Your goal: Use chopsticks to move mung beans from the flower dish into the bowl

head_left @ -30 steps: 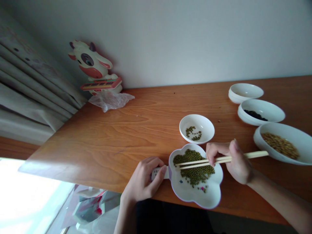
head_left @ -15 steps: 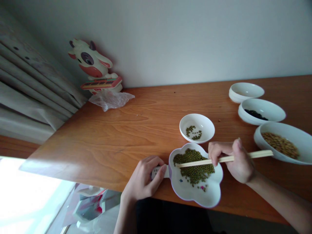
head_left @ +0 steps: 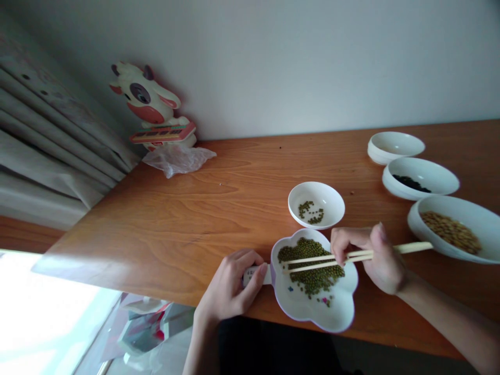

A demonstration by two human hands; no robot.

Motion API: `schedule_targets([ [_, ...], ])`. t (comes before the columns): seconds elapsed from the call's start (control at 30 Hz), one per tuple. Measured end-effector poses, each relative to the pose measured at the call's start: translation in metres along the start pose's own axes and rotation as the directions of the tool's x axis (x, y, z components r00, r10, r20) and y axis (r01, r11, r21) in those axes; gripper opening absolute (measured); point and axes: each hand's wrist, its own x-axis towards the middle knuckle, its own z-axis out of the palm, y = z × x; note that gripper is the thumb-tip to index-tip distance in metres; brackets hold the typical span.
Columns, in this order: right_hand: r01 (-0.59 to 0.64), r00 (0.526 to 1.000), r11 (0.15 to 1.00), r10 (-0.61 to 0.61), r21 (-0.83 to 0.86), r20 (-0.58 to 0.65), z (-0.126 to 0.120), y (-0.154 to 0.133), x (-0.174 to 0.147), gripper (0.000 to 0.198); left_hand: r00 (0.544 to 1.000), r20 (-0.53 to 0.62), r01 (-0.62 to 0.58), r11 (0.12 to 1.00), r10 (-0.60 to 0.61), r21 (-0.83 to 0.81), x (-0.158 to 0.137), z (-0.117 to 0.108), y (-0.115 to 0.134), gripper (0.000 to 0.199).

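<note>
My left hand (head_left: 236, 286) is closed on the short handle of a white, flower-shaped dish (head_left: 332, 315) with a lilac rim, near the table's front edge. Green mung beans (head_left: 312, 278) cover much of the dish's far and middle part. In my right hand (head_left: 375, 255) is a pair of wooden chopsticks (head_left: 312, 260), held over the dish from the right. Their tips are slightly apart at the left side of the beans; whether a bean lies between them I cannot tell. Just behind the dish stands a small white bowl (head_left: 332, 203) holding some mung beans.
At the right stand a white bowl of tan beans (head_left: 492, 229), a white bowl with dark pieces (head_left: 441, 177) and another white bowl (head_left: 396, 140). A cow toy with a keyboard (head_left: 156, 109) and a clear plastic bag (head_left: 179, 159) sit at the back left of the wooden table (head_left: 187, 224).
The chopstick tips have spread apart from being together. My right hand has shifted very slightly left, while my left hand stays on the dish's handle.
</note>
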Motion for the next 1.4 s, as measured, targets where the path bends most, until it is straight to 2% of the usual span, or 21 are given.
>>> schedule_targets([
  [0.63, 0.065, 0.998, 0.997, -0.065, -0.028, 0.011, -0.005, 0.004, -0.001, 0.084, 1.0, -0.006, -0.008, 1.0, 0.008, -0.002, 0.0, 0.0, -0.001, 0.023],
  [0.97, 0.081, 0.994, 0.997, -0.081, 0.01, -0.077, -0.003, -0.003, 0.0, 0.087, 1.0, -0.011, 0.008, 1.0, -0.008, -0.006, 0.0, 0.0, 0.001, 0.026],
  [1.07, 0.11, 0.982, 0.991, -0.097, 0.075, -0.16, -0.008, -0.009, 0.004, 0.088, 1.0, -0.009, -0.003, 1.0, 0.003, -0.001, 0.0, 0.0, 0.001, 0.026],
  [1.23, 0.253, 0.909, 0.96, -0.195, 0.116, -0.367, -0.034, -0.016, 0.014, 0.084, 1.0, -0.004, -0.007, 1.0, 0.007, -0.004, 0.0, 0.0, 0.0, 0.025],
  [1.33, 0.335, 0.805, 0.942, -0.267, 0.034, -0.53, -0.05, -0.018, 0.017, 0.077, 1.0, 0.006, -0.005, 1.0, 0.005, -0.005, 0.0, 0.0, 0.0, 0.025],
  [1.4, 0.352, 0.745, 0.935, -0.303, -0.035, -0.594, -0.055, -0.019, 0.017, 0.074, 1.0, 0.008, -0.004, 1.0, 0.004, -0.002, 0.0, 0.0, 0.0, 0.026],
])
